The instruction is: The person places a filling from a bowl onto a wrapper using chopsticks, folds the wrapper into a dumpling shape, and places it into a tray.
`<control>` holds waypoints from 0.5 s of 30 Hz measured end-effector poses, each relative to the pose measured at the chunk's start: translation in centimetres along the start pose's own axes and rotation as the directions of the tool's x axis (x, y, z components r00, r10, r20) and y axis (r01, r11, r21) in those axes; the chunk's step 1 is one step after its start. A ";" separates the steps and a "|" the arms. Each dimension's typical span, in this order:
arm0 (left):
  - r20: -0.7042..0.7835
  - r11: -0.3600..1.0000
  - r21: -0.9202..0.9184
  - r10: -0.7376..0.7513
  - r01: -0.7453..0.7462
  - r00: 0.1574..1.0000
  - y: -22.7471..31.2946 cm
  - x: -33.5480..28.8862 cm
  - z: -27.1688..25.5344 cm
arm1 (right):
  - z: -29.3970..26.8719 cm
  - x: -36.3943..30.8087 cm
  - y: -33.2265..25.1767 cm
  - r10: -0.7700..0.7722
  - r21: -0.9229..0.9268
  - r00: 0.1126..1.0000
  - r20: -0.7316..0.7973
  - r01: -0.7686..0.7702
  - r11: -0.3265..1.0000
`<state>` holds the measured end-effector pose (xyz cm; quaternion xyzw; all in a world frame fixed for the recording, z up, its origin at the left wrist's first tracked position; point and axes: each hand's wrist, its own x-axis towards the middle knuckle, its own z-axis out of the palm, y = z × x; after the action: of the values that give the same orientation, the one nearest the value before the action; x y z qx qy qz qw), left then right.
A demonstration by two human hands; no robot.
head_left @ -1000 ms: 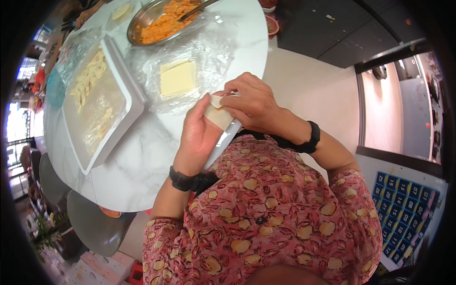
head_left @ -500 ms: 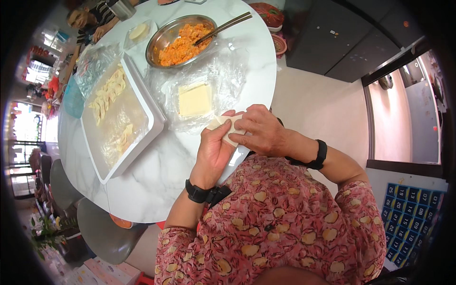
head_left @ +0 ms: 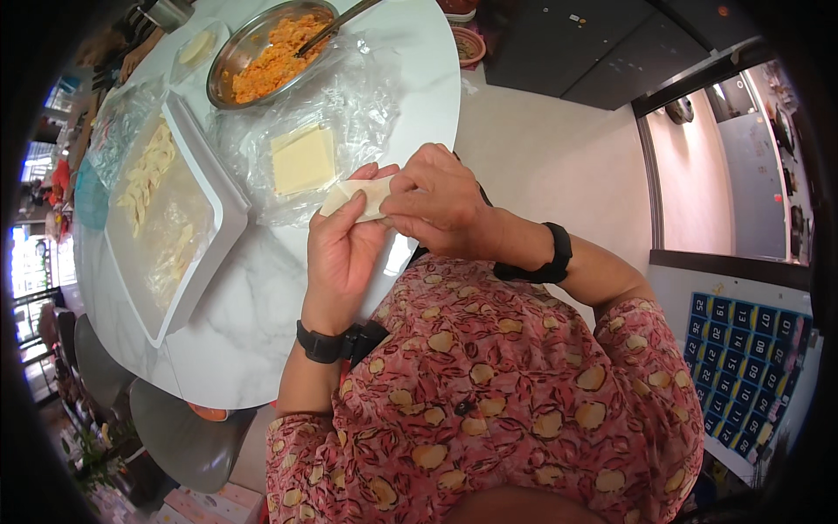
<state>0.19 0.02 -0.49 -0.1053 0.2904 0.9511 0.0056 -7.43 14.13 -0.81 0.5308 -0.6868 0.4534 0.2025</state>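
A pale dough wrapper (head_left: pixel 374 194), folded over into a narrow shape, is held between both hands above the table's near edge. My left hand (head_left: pixel 342 249) supports it from below, its thumb pressing on top. At the other end, my right hand (head_left: pixel 443 201) pinches the wrapper with bent fingers; any filling inside is hidden. Just beyond my left hand lies a stack of square wrappers (head_left: pixel 303 161) on crumpled clear plastic (head_left: pixel 367 113). Farther back, a metal bowl (head_left: pixel 216 80) contains orange chopped filling (head_left: pixel 278 59), with chopsticks (head_left: pixel 336 26) resting in it.
To the left, a white tray (head_left: pixel 229 203) carries several folded dumplings (head_left: pixel 150 175). A small dish (head_left: pixel 196 48) and a metal container (head_left: pixel 166 12) stand at the back, near another person's arm. Grey chairs (head_left: pixel 188 432) flank the round marble-patterned table (head_left: pixel 249 349).
The view has shifted, so the table things appear farther left and higher. Between my hands the wrapper now looks narrower and more folded over. Both hands keep hold of it.
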 end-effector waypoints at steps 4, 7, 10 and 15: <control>0.000 0.999 0.008 0.040 -0.040 0.999 -0.2 0.0 0.1 | -0.1 0.5 0.0 0.171 0.053 0.985 -0.004 -0.170 0.984; 0.013 0.998 -0.054 0.014 -0.014 1.000 -0.1 0.0 0.3 | 0.1 0.8 0.0 0.221 0.074 0.975 -0.033 -0.218 0.973; 0.021 0.997 0.053 0.057 -0.058 0.998 -0.4 0.0 -0.1 | 0.3 1.0 0.2 0.201 0.051 0.977 -0.069 -0.198 0.979; -0.001 0.995 0.081 0.055 -0.055 0.998 -0.1 -0.1 0.3 | 0.0 1.3 0.4 0.499 0.187 0.867 0.003 -0.490 0.851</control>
<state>0.26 0.25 -0.29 -0.0984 0.3314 0.9382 -0.0169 -8.31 13.42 0.03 0.3420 -0.7512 0.5628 0.0456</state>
